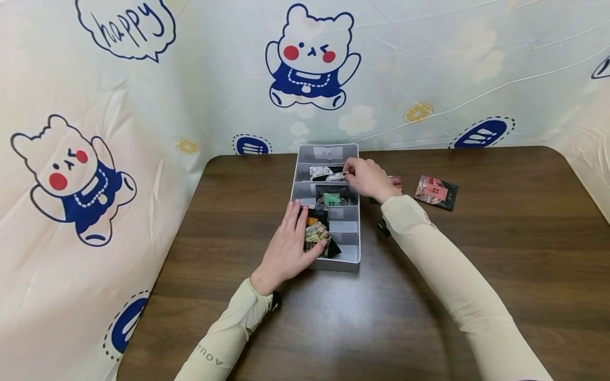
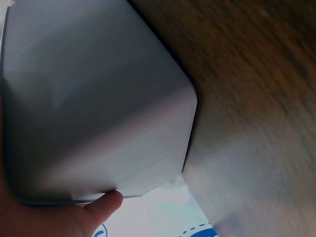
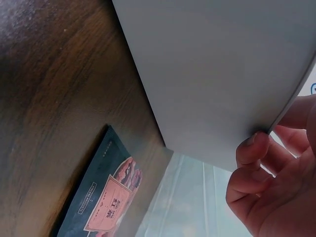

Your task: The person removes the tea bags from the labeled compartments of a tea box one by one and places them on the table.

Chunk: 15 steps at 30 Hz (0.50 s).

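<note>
A long grey divided box (image 1: pixel 340 266) stands on the table, holding several tea sachets. My right hand (image 1: pixel 369 178) reaches over its right rim and pinches a white-and-black sachet (image 1: pixel 337 177) in the second compartment from the back. In the right wrist view its curled fingers (image 3: pixel 253 148) are at the box's rim. My left hand (image 1: pixel 288 247) lies over the front left rim with fingers extended, beside a patterned sachet (image 1: pixel 316 233). From the left wrist, the left thumb (image 2: pixel 106 206) shows at the rim. One compartment behind that hand has a green-labelled sachet (image 1: pixel 332 199).
Right of the box lies a dark sachet with a pink label (image 1: pixel 436 191). Another red-patterned sachet (image 1: pixel 396 182) is partly hidden behind my right hand. A printed curtain (image 1: pixel 381 69) hangs along the table's back edge.
</note>
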Each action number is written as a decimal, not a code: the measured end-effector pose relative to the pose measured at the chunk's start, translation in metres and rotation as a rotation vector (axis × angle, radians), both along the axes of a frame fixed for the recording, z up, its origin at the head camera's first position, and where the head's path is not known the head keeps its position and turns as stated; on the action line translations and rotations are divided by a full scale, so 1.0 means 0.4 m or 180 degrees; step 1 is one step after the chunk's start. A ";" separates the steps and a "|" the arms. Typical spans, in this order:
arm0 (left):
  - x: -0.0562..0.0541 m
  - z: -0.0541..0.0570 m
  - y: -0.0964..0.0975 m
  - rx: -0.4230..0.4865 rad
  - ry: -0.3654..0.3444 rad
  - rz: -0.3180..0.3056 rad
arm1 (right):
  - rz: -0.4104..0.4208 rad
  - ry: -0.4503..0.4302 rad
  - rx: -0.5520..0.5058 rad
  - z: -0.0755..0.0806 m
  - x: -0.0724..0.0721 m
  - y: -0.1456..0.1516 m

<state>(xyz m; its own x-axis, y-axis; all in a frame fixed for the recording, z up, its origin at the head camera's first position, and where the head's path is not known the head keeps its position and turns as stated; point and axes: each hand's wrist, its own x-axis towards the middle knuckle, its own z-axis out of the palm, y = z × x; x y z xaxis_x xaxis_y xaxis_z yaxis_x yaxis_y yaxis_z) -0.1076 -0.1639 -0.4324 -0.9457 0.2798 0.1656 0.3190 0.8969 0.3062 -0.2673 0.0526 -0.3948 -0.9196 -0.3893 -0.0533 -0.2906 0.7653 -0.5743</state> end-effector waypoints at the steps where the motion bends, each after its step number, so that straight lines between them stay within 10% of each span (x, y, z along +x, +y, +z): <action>1: 0.000 0.000 0.000 -0.0002 0.0000 -0.0001 | -0.0002 0.0006 -0.0015 0.001 0.001 0.001; 15: 0.000 0.001 0.001 -0.0021 -0.0026 0.0010 | -0.0048 0.0240 -0.0200 0.000 0.015 0.019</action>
<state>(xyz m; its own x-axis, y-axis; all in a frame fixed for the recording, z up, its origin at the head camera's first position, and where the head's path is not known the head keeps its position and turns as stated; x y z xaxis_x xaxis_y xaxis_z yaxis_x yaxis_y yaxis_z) -0.1075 -0.1634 -0.4321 -0.9478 0.2779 0.1560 0.3137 0.8999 0.3028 -0.2612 0.0601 -0.3950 -0.9258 -0.3757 0.0404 -0.3236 0.7331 -0.5982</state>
